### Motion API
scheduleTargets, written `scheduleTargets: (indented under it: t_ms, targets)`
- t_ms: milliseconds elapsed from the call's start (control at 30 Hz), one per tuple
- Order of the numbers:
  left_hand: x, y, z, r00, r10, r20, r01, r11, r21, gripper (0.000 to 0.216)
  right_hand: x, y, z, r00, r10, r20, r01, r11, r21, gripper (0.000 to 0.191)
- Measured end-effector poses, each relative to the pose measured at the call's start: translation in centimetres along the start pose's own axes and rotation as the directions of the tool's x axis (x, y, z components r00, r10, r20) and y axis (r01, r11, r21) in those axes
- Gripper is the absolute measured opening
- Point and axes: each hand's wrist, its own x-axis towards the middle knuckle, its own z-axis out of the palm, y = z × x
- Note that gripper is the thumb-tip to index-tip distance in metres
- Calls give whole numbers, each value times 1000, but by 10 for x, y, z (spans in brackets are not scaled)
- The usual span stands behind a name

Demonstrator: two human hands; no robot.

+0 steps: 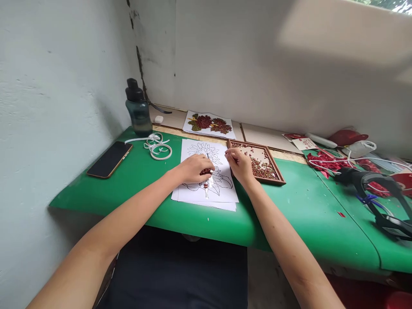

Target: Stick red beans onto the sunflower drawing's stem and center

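My left hand (197, 168) rests on a white sheet with a black line drawing of flowers (222, 189). Its fingers are bent and spread from the thumb, and dark red beans (206, 171) show in the gap between them. I cannot tell whether those beans lie on the paper or touch the hand. A reddish bean sits just below the thumb, near a shiny wet-looking streak (206, 194). My right hand (240, 165) hovers at the left edge of a brown-framed tray (276, 165) of small brown-red and greenish beans. Thumb and fingertips are pinched together; whatever they hold is too small to name.
A flower picture made of beans (209, 123) lies behind the sheet. At left are a phone (109, 159), a coiled white cable (160, 151) and a dark bottle (138, 111). Red shreds (328, 162) and a black headset-like frame (383, 193) lie right on the green tabletop (299, 214).
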Motion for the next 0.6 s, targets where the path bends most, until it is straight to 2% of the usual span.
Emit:
scheduleTargets:
  t_ms: [300, 433, 600]
  targets:
    - [-1, 1, 0, 1000, -11, 1, 11, 1000, -1, 18, -2, -5, -1, 999, -39, -2, 39, 999, 7, 10]
    - [-3, -6, -8, 1000, -6, 28, 6, 1000, -5, 17, -3, -7, -4, 999, -53, -7, 53, 998, 37, 9]
    - [-5, -11, -23, 982, -80, -172, 84, 996, 19, 23, 0, -13, -12, 990, -111, -88, 118, 989, 84, 8]
